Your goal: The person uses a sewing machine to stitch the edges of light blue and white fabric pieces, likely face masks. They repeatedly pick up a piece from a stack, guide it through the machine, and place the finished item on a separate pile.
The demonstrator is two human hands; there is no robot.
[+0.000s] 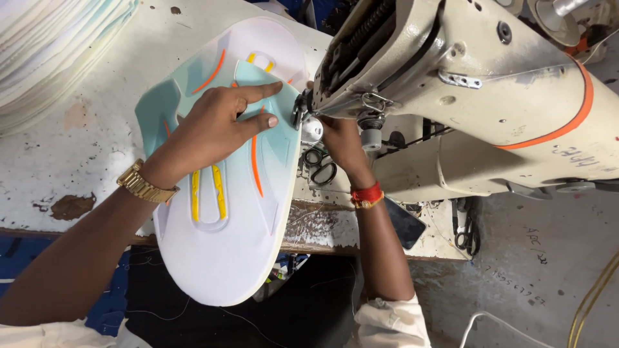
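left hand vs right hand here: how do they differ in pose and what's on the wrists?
The left hand lies flat and spread on the pale blue and white shoe panel, fully visible; the right hand is tucked under the sewing machine head, largely hidden. The left wrist has a gold watch; the right wrist has a red thread band. Both work near the needle area, over the worn white table.

Large white foam panel (219,187) with pale mint overlay, orange curved stripes and yellow bars. Lying flat on the desk (58,148), near end overhanging its front edge, right edge beside the sewing machine (464,96) needle.
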